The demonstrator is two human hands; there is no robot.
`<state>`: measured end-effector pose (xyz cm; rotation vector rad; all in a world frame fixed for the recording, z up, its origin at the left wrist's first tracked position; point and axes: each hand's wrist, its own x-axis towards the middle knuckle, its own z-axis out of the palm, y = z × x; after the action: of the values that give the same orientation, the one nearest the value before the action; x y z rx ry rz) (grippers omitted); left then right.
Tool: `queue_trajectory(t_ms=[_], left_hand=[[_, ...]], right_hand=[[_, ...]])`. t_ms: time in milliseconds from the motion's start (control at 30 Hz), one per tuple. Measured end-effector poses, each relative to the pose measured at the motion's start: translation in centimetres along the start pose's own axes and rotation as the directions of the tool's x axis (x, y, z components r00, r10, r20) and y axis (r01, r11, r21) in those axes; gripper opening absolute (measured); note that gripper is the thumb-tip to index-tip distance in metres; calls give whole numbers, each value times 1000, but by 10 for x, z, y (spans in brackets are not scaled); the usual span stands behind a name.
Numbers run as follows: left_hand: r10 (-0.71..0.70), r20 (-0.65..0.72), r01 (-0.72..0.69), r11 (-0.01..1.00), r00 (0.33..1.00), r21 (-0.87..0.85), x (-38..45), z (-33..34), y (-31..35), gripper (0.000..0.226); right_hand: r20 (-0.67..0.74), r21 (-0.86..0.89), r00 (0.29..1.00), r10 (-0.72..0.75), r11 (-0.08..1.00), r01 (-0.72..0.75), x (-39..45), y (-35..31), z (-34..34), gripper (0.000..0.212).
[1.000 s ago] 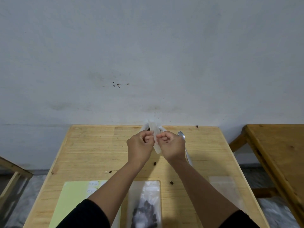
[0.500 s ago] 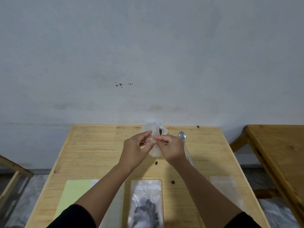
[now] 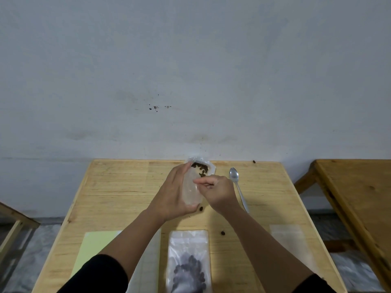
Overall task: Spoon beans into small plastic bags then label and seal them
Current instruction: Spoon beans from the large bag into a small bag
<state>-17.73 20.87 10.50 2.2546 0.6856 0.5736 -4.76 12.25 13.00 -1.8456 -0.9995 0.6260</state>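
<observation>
**Opening an empty bag before filling**

The person is working at the far middle of the wooden worktop, holding a small clear plastic bag just above the surface. The left hand is cradling the bag, fingers laid nearly straight along its left side and the thumb seemingly under its near end. The right hand is curled, its fingertips pinching at the bag's right edge. Whether the mouth is parted yet is not clear.

Right behind the bag, a clear pouch of dark beans is sitting near the wall, mouth open. The spoon is lying just beside the right hand, bowl pointing away. A filled bag is lying flat at the near edge, with a pale green sheet to its left and more empty bags to its right. Loose beans are scattered on the wood.

To do this well, the two layers probably need rubbing apart at the rim, with the left hand then keeping the mouth wide and upright. The bag should be staying close to the bean supply, so each spoonful is travelling little and fewer beans are spilling.
</observation>
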Motion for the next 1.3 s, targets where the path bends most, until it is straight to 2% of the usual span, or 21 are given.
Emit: queue_trajectory(t_ms=[133,367,433,500,600,667,833,967,1300], left_hand=[[29,-57,-29,1000,998,10,-3,1,-6,99],[-56,-99,54,998,993,-26,-4,7,-19,94],[-97,-115,93,995,989,-36,-4,11,-22,93],[-151,-124,146,988,981,-48,-5,14,-25,94],[-213,-142,207,977,967,-56,-6,21,-31,95],[-241,-163,234,970,957,-62,-5,27,-34,93],[-328,-235,319,945,915,-77,2,41,-33,93],[-363,-266,356,932,893,-73,5,46,-30,104],[-408,-277,379,913,870,-154,7,34,-34,108]], right_hand=[[-7,82,997,71,994,-70,-1,0,-1,17],[-7,240,991,134,962,-129,-2,1,-7,18],[-56,260,981,187,951,-166,1,16,-14,18],[-204,169,947,248,962,-215,6,44,-23,19],[-380,-70,872,308,931,-359,14,91,-38,22],[-392,-165,868,304,905,-391,17,116,-46,21],[-348,-358,917,193,877,-320,24,161,-47,24],[-378,-319,891,253,868,-382,28,163,-42,14],[-350,-132,834,426,859,-495,37,145,-44,19]])
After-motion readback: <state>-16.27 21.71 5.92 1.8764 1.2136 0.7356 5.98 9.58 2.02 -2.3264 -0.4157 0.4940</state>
